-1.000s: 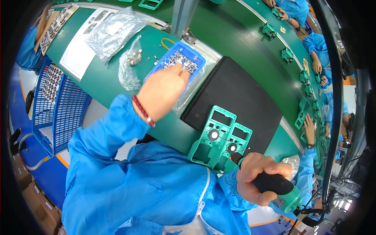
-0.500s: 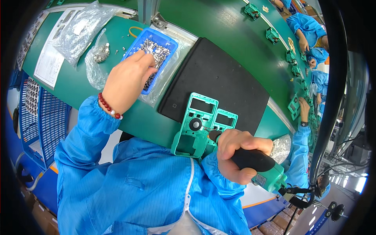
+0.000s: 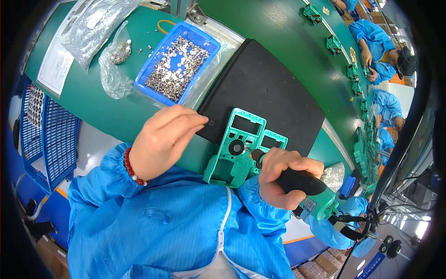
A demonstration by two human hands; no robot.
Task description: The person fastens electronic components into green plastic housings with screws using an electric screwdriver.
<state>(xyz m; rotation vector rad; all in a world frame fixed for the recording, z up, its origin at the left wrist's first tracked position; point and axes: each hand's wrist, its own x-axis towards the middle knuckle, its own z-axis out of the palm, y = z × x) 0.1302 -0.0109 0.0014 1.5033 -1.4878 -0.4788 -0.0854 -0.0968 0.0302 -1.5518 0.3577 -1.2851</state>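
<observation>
My right hand [image 3: 288, 174] grips the driver [image 3: 303, 182], whose slip could scar the frame [image 3: 241, 163]; left hand's [image 3: 162, 136] hold I can't tell.

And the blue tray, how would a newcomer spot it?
Find the large black mat mid-picture. Just left of it sits the blue tray, rectangular and open-topped. Unlike the clear bags farther left, it's rigid and holds loose silvery screws.

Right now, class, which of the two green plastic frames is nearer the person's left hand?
The left-hand frame, showing a round black disc in plain view. The other frame lies farther right, partly hidden by the right hand.
</observation>
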